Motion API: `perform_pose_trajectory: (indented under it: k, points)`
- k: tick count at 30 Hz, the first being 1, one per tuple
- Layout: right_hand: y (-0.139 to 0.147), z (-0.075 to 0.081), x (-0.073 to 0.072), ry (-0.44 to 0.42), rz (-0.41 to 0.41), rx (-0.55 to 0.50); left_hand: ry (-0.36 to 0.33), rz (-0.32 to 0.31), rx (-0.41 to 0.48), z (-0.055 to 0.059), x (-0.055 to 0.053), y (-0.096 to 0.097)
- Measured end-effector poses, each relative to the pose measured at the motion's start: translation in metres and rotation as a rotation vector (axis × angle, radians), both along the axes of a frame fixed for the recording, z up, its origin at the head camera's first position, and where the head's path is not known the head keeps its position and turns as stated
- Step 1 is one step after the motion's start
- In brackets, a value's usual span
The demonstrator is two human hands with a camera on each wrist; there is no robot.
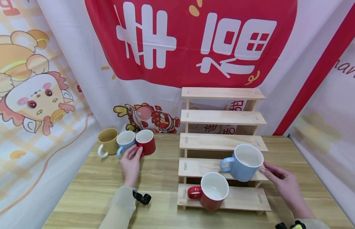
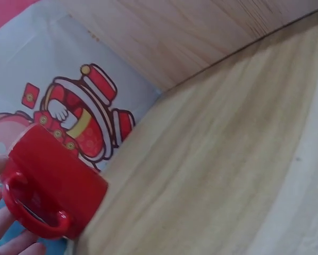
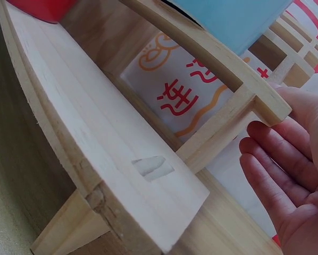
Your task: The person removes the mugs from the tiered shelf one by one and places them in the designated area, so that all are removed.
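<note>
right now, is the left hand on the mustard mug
No, the left hand is on the red mug at the row's right end, while the mustard mug stands at the left end.

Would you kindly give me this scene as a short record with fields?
left hand: at the tabletop red mug, by its handle; grip unclear
right hand: fingers relaxed, beside the end of the second-lowest step
second-lowest step: blue mug, upright
lowest step: another red mug, upright
stand: wooden, five steps
table, left to right: yellow mug, another blue mug, tabletop red mug
</note>
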State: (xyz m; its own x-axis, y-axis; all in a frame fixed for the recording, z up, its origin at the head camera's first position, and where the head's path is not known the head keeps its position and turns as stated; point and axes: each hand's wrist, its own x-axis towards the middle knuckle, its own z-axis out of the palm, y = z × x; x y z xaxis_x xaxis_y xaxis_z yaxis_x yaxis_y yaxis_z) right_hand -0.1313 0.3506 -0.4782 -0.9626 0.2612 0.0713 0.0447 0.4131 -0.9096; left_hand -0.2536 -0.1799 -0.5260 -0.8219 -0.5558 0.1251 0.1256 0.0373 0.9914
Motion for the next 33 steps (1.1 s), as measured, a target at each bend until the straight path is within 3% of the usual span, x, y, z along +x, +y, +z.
perform_pose_trajectory:
  k: [5, 11, 15, 19, 27, 33]
  points:
    - [0.001, -0.001, -0.002, -0.012, 0.001, -0.012, 0.012, -0.015, 0.006, 0.017, 0.005, 0.000]
    - [0.001, -0.001, -0.002, -0.006, 0.010, -0.020, 0.146, -0.044, 0.054, 0.044, 0.012, 0.005]
    - [0.001, 0.000, 0.000, 0.000, 0.009, -0.018, 0.164, -0.086, 0.023, 0.071, 0.022, 0.015]
    - [0.000, 0.001, 0.000, -0.001, 0.009, -0.022, 0.185, -0.167, 0.024, 0.092, 0.028, 0.028]
    - [0.001, 0.000, -0.001, -0.006, 0.016, -0.035, 0.268, -0.388, -0.008, 0.114, 0.039, 0.055]
    - [0.000, 0.001, 0.000, -0.004, 0.015, -0.029, 0.220, -0.562, -0.051, 0.124, 0.048, 0.078]
